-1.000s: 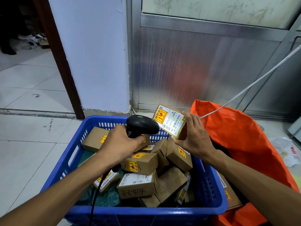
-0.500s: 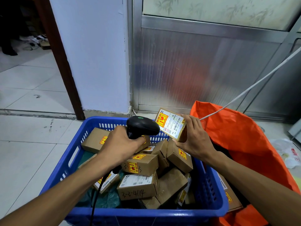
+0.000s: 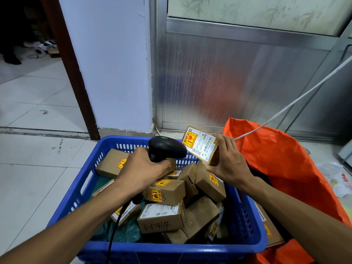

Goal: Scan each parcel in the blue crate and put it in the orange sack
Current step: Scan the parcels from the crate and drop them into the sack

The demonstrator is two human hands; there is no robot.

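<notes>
Our right hand (image 3: 228,164) is holding one parcel (image 3: 202,145) above the far right corner of the blue crate (image 3: 76,199), fingers and thumb curled round its right edge, label side tilted toward the scanner (image 3: 166,148). Our left hand (image 3: 142,168) is gripping the black scanner by its handle, fingers wrapped fully round it, the head pointing right at the label (the two are near but apart). We are noting the scanner's black cable (image 3: 114,231) running down over the crate's near rim. More brown parcels (image 3: 163,216) are lying piled in the crate. Just right of the crate, the orange sack (image 3: 282,164) is standing open, with a box (image 3: 270,231) showing inside.
</notes>
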